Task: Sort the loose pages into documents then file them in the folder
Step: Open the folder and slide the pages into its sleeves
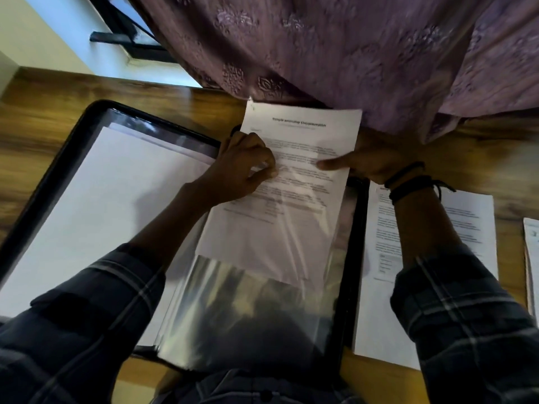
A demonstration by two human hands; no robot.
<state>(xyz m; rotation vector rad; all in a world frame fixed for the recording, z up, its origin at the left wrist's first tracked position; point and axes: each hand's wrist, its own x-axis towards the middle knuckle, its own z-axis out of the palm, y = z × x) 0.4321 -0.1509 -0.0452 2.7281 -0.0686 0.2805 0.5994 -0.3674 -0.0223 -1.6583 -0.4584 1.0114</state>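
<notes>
Two plaid sleeves (pixel 87 316) fill the bottom of the view as a person leans over a black folder (pixel 58 158) lying open on a wooden desk (pixel 35 118). On the folder's right half, a clear pocket (pixel 248 316) catches the light, and a printed page (pixel 303 135) sits partly inside it, its lower part under the film and its upper part sticking out past the folder's far edge. The blurred heading appears to end in "Documentation".

The left hand (pixel 242 170) rests on the page's left side, its grip closed: thumb and forefinger pinch together on the clear pocket's upper edge, with the other fingers curled. The right hand (pixel 376 161) holds the page's right edge, its grip clamped with the thumb (pixel 329 164) flat on top of the print and the fingers hidden beneath the paper. Dark wristbands (pixel 408 182) circle that wrist.

The folder's left half holds blank-looking white sheets (pixel 102 199) behind film. Just beside the folder on the right, loose pages (pixel 466 223) of printed text lie on the desk under the right forearm, and another stack (pixel 531 258) shows at the frame's right edge. A purple patterned curtain (pixel 350 53) hangs over the desk's far side, next to a dark window frame (pixel 116 36).
</notes>
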